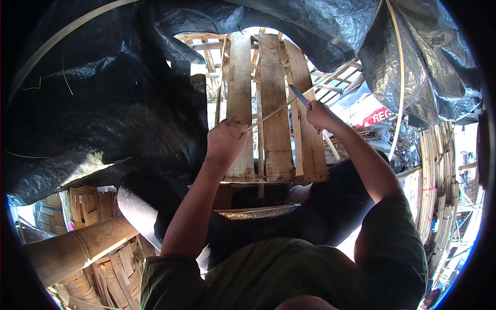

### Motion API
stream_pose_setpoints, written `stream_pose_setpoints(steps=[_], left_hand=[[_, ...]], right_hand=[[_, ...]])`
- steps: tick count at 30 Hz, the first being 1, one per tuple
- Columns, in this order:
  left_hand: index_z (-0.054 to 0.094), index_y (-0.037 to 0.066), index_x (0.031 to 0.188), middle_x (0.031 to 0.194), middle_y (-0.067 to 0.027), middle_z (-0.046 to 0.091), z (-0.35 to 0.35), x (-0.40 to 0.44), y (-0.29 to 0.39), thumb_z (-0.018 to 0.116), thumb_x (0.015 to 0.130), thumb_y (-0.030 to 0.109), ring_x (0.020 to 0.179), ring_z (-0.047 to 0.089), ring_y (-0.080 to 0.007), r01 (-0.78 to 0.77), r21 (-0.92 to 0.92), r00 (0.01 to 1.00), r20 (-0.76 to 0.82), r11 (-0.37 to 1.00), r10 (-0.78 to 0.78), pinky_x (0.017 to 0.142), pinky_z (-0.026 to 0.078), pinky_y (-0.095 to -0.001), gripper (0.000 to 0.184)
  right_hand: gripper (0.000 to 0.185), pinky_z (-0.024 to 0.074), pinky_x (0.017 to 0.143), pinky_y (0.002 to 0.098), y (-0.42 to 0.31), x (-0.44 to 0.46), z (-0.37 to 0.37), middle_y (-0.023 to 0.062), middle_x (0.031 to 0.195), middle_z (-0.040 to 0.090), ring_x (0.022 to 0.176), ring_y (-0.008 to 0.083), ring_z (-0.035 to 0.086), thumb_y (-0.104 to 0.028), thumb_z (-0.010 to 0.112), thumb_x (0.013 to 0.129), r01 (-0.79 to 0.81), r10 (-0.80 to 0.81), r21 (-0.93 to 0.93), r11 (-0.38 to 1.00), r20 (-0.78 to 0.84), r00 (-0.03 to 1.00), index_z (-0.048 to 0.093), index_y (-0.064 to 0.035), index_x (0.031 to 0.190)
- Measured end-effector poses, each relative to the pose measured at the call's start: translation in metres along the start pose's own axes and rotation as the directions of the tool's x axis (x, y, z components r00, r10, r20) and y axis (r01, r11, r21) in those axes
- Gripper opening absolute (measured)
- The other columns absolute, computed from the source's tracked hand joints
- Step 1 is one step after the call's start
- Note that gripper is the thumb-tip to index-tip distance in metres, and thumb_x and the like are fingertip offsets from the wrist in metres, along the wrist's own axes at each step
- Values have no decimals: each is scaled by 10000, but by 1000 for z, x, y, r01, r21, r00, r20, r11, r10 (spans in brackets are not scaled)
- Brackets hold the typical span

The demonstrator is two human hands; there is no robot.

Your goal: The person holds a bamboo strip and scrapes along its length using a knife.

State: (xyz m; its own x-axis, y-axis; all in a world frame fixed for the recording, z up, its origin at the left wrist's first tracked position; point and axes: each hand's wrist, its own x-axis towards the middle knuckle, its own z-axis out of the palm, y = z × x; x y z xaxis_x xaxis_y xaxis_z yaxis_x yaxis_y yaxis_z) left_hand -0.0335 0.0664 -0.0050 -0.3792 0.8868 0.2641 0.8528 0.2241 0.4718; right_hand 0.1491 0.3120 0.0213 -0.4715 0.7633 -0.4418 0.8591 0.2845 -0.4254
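My left hand (226, 138) is closed around one end of a thin bamboo strip (274, 112), which slants up to the right across the wooden planks (274, 77). In my right hand (320, 115) is a knife (298, 95), its blade pointing up and to the left. The blade lies at the strip, beyond the middle of its length; whether it touches cannot be made out. Fingers of the right hand wrap the handle, of which only a pinkish bit shows. Both hands are above the slatted plank surface in front of my knees.
Black plastic sheeting (103, 119) hangs at the left and overhead. A thick bamboo pole (82, 248) and woven bamboo baskets (116, 271) are at lower left. Bundled bamboo strips (436, 181) stand at the right, near a white and red sack (369, 111).
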Motion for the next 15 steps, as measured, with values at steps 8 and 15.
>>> stream_pose_setpoints(steps=[8, 15], left_hand=[[708, 85, 903, 782, -78, 573, 10, -4, -10, 696, 831, 171, 748, 625, -273, -131, -102, 986, -112, 986, 119, 687, 507, -399, 112], [719, 90, 897, 761, -87, 570, 6, 0, -7, 710, 823, 188, 709, 622, -275, -106, -102, 993, -62, 989, 100, 639, 505, -397, 123]], right_hand=[[515, 548, 420, 334, 3, 20, -25, 132, 594, 638, 497, 233, 663, -318, 317, 1038, -77, 72, -124, 989, -49, 996, 623, 44, 835], [431, 496, 451, 323, -58, -49, 44, 37, 627, 561, 505, 156, 605, -390, 297, 1054, 208, -205, 11, 978, 218, 954, 511, -33, 941]])
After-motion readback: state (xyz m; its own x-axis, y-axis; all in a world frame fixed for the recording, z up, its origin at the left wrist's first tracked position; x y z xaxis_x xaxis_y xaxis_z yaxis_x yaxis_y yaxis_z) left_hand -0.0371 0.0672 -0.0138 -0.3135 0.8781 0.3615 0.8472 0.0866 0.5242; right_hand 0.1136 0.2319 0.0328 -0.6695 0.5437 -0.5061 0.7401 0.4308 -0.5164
